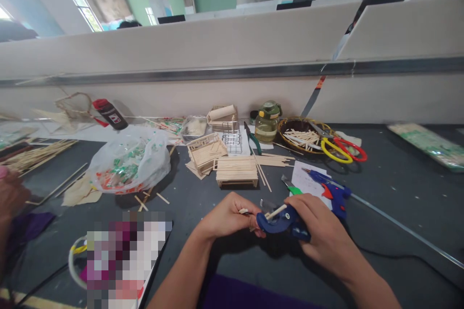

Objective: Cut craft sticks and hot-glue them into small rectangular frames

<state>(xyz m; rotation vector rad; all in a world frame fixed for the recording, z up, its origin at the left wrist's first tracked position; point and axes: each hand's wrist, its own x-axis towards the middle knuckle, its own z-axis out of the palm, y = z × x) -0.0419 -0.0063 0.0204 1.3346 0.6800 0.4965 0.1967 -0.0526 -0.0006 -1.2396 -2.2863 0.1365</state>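
My left hand (pixel 228 218) pinches a short, thin wooden stick (pixel 243 211) close in front of me. Wrapped round the handles of a blue hand cutter (pixel 277 224) is my right hand (pixel 322 229). The cutter's curved jaw touches or nearly touches my left fingertips, and a pale wooden piece (pixel 276 211) lies across it. Whether the blade is closed on the wood is hard to make out. Just beyond my hands stands a small model bench of wooden sticks (pixel 237 171), with another stick-built model (pixel 206 150) behind it.
A blue glue gun (pixel 331 190) and a green utility knife (pixel 292 186) lie right, near a basket (pixel 290 147) with sticks and scissors (pixel 337 149). Left are a plastic bag (pixel 130 161), a pixelated object (pixel 123 260) and another person's hand (pixel 12 195). A bottle (pixel 267 123) stands behind.
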